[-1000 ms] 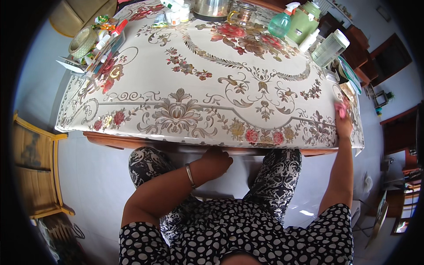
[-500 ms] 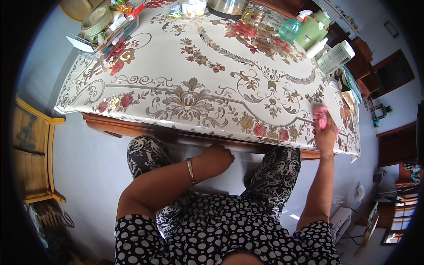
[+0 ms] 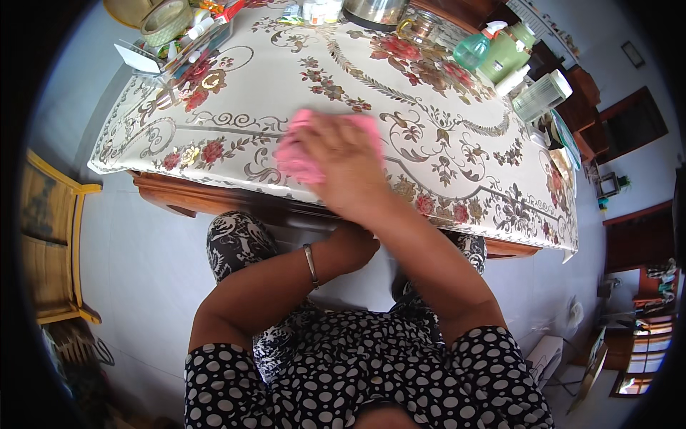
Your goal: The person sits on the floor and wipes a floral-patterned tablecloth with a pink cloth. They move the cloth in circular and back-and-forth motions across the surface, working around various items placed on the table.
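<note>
A pink cloth (image 3: 300, 154) lies pressed against the flowered tablecloth (image 3: 257, 79), left of the table's middle and close to its near edge. My right hand (image 3: 339, 157) is on top of the cloth and holds it, its fingers blurred by motion. The right forearm slants across in front of me. Below the table edge, above my lap, my left hand (image 3: 349, 249) is curled into a fist with nothing showing in it. A metal bangle (image 3: 310, 266) circles that wrist, and the right forearm partly covers the fist.
Along the right side stand a green spray bottle (image 3: 471, 50), a green flask (image 3: 509, 53) and a ribbed clear container (image 3: 542, 96). A metal pot (image 3: 375, 13) and a glass mug (image 3: 418, 28) are at the back. A clear organiser (image 3: 189, 61) sits far left; a wooden chair (image 3: 53, 243) stands left.
My right hand has swept the pink cloth leftward over the tablecloth, from the right end to left of the middle. The left fist stays nearly where it was.
</note>
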`<state>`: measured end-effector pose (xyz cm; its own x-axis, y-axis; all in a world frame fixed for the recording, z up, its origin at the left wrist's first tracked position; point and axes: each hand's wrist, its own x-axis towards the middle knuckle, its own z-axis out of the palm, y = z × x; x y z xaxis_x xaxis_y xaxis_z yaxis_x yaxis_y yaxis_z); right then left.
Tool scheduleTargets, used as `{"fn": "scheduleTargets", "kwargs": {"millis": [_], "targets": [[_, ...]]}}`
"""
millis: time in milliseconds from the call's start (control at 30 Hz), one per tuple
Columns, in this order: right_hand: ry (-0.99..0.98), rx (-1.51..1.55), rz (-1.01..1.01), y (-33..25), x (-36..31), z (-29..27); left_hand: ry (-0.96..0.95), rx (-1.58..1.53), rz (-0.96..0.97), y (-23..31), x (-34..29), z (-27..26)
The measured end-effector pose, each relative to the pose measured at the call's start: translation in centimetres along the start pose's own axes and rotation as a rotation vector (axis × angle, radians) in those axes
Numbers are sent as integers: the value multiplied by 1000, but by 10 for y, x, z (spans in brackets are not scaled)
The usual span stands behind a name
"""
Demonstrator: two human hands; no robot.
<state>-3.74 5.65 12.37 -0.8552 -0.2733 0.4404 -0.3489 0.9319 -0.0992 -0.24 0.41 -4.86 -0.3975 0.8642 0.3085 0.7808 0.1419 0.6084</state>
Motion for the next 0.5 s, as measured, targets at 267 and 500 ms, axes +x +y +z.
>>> {"fn": "scheduleTargets", "kwargs": {"millis": [267,500], "targets": [[-52,97,-48,-10,27,13,-137,56,159,18,9,-41],[74,-66,131,108,-65,-44,-538,388,31,36,10,-65]]}}
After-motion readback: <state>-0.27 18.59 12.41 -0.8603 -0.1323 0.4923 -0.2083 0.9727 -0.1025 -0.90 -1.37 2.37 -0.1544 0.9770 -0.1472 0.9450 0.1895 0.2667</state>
